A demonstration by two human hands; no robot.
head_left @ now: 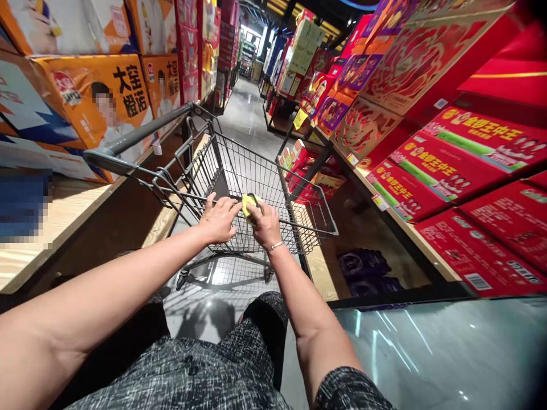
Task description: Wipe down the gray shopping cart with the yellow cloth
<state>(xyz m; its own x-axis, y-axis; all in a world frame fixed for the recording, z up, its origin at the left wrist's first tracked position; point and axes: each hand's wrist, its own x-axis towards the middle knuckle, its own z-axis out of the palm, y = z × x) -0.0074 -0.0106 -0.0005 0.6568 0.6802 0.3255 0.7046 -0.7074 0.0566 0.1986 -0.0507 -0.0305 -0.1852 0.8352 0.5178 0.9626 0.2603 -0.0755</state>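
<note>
A black wire shopping cart [273, 188] stands in a store aisle, tilted as seen from my head camera, with its dark push bar [141, 134] up at the left. My left hand [219, 219] rests on the cart's near wire edge, fingers curled over it. Just to its right, my right hand [265, 224] is closed on a small yellow thing [248, 205] and holds it against the same edge. A thin bracelet circles my right wrist. What the yellow thing is cannot be made out.
Red gift boxes [444, 165] fill slanted shelves on the right. Orange boxes [106, 97] sit on a wooden shelf at the left. The glossy aisle floor [243, 119] runs ahead between stacked displays. More boxes [307, 171] lie low beyond the cart.
</note>
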